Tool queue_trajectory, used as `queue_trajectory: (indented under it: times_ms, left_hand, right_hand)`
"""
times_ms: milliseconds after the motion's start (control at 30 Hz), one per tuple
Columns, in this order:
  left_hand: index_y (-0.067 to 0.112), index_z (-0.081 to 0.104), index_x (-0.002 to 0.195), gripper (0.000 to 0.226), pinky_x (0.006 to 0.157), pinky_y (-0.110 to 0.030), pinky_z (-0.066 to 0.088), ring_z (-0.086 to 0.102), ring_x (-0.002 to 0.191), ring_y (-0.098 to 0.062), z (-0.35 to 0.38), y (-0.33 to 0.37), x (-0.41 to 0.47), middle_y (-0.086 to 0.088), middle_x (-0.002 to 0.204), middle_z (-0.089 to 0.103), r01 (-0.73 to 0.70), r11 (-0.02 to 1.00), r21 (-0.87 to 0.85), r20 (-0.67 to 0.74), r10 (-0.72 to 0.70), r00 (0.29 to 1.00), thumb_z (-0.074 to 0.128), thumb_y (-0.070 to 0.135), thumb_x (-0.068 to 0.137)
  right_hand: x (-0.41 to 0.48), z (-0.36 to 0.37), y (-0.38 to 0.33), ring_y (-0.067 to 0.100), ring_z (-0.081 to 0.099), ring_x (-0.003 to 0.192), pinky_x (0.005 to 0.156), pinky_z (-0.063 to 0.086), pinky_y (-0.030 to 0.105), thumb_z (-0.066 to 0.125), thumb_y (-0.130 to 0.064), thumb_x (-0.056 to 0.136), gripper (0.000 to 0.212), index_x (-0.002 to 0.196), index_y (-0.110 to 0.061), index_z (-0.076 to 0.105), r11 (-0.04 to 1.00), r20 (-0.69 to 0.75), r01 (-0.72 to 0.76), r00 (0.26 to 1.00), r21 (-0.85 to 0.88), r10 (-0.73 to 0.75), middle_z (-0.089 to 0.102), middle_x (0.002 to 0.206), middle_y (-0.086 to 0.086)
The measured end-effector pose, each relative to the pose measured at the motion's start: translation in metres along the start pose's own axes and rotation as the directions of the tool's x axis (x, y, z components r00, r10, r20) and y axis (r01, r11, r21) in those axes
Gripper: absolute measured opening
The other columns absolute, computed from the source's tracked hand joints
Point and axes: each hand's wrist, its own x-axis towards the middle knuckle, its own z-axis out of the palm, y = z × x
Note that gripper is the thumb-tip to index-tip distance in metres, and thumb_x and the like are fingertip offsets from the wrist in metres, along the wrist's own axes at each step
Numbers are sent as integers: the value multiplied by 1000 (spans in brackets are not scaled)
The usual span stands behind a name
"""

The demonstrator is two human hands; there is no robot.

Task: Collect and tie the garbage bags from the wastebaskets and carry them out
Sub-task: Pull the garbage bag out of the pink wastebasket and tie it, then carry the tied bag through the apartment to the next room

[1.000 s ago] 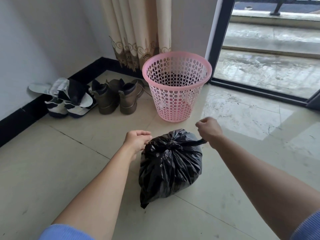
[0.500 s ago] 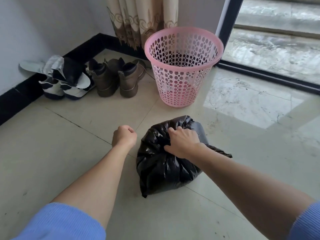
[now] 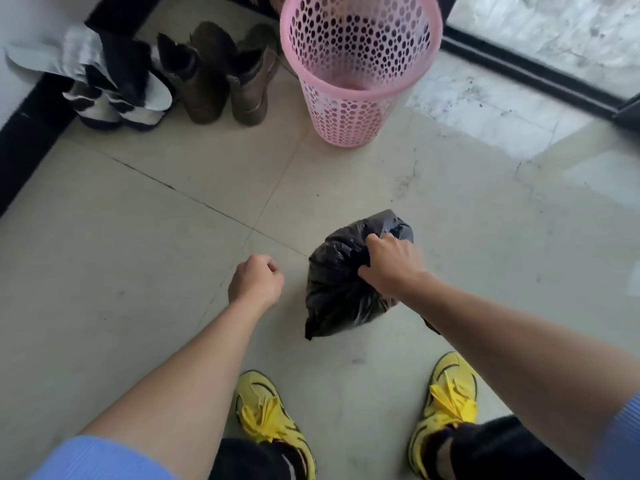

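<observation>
Right now the right hand (image 3: 391, 268) is clenched on the gathered top of the black garbage bag (image 3: 337, 289), fingers (image 3: 375, 242) dug into the crinkled, glossy plastic. Bag is a lumpy rounded bundle, thin film, wrinkled all over, with a loose pointed corner sticking out at its lower left. Cannot tell if the bag rests on the floor (image 3: 138, 237) or hangs just clear of it. The left hand (image 3: 256, 282) is just left of the bag, curled into a loose fist, holding nothing, not touching the plastic.

Beyond the right hand, well apart from the bag, stands the pink wastebasket (image 3: 360, 60): round, tapered, hard plastic, walls punched with round holes, smooth solid rim, upright, no liner visible inside. Left of the basket, beyond the left hand, a pair of brown ankle boots (image 3: 221, 84), matte leather look, stand side by side. Further left, black-and-white shoes (image 3: 110, 105) with a pale slipper (image 3: 45, 60) lying on top, against the black baseboard (image 3: 20, 133).

Floor is smooth, glossy beige tile with thin dark grout lines. Below the hands, two yellow sneakers (image 3: 270, 420) with yellow laces, dark trouser legs at the ankles. Ribbed light-blue sleeves (image 3: 97, 459) pushed up on both forearms.
</observation>
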Motion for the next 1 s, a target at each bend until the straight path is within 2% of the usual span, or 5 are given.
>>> queue_trajectory:
  times_ms: [200,367,533,767,1000]
  left_hand:
    - [19,69,88,15,68,-29,47,60,84,-29,-81,49,-113,-7,96,70,-70,996,61,70,65,995,54,18,86]
    - [22,67,83,12,82,-35,54,63,93,-31,-148,106,-232,-7,97,70,-120,991,64,175,107,979,55,19,82]
    - [23,63,80,14,80,-35,55,63,91,-29,-198,166,-327,-7,95,70,-310,942,129,312,258,914,51,18,83]
    - [18,67,101,22,83,-34,50,61,102,-28,-217,247,-447,-7,108,68,-687,644,338,493,501,712,50,19,87]
    - [14,70,100,23,80,-31,51,64,97,-30,-174,304,-602,-11,106,70,-901,255,351,680,592,432,52,17,86]
  right_hand:
    - [-119,-83,14,28,49,73,61,42,33,59,-33,84,26,88,-17,39,997,73,-70,995,42,67,60,92,8]
    - [-244,-165,35,32,62,91,65,41,34,59,-39,83,31,92,-18,38,977,106,-191,978,99,181,61,96,7]
    - [-346,-229,62,32,61,95,67,40,34,56,-41,84,31,97,-16,43,929,103,-326,944,177,312,63,104,9]
    - [-495,-273,93,34,61,99,69,40,35,58,-40,85,34,106,-15,49,755,50,-563,812,336,582,61,107,9]
    - [-674,-252,136,33,61,106,72,39,36,58,-39,84,38,113,-16,51,474,84,-733,580,488,810,60,115,10]
